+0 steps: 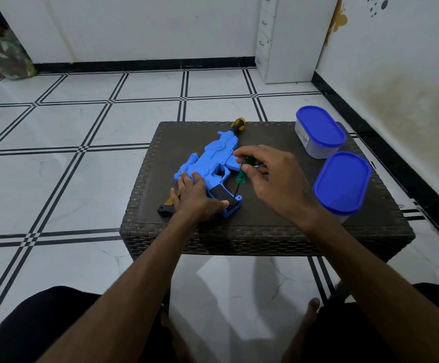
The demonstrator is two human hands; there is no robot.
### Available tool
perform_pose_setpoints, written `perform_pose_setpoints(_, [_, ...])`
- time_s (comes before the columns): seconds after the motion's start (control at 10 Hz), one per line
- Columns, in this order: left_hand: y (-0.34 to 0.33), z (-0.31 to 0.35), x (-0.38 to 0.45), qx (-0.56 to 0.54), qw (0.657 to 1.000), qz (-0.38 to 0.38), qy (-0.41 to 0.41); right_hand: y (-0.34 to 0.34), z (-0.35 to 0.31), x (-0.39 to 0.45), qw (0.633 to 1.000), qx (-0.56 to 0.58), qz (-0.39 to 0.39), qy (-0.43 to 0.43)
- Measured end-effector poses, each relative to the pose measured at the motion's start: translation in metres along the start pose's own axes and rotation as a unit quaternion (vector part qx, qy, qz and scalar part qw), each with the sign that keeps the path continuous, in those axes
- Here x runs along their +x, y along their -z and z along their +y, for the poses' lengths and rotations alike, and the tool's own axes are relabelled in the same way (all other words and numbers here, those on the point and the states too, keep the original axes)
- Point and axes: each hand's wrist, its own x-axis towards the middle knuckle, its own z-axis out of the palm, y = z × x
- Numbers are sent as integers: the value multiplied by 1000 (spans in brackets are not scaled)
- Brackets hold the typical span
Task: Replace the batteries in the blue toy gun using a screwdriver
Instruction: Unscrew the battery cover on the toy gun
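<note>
Blue toy gun (208, 163) muzzle-away, diagonal.

I see the blue toy gun (208, 163) lying flat on the dark woven desk (265, 231). My left hand (194, 197) presses on its rear part with straight fingers. My right hand (273, 176) pinches the green handle of the screwdriver (242, 172), whose tip touches the base of the grip. Two containers with blue lids (320, 127) (341, 179) stand at the right side of the desk.
</note>
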Motion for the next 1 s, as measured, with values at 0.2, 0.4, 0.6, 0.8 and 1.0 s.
perform_pose_setpoints(0.2, [0, 0, 0, -1, 1000, -2, -2, 2, 1, 1, 1000, -4, -1, 1])
perform_pose_setpoints(0.4, [0, -1, 0, -7, 1000, -1, -6, -1, 1, -1, 1000, 4, 1, -5])
perform_pose_setpoints(0.6, [0, -1, 0, -8, 1000, 1, -5, -6, -6, 1, 1000, 15, -14, 2])
perform_pose_setpoints(0.8, [1, -1, -2, -9, 1000, -3, -8, -13, -12, 13, 1000, 14, 7, 16])
perform_pose_setpoints(1.0, [0, 0, -2, -6, 1000, 0, -6, -16, -2, 14, 992, -70, -96, -33])
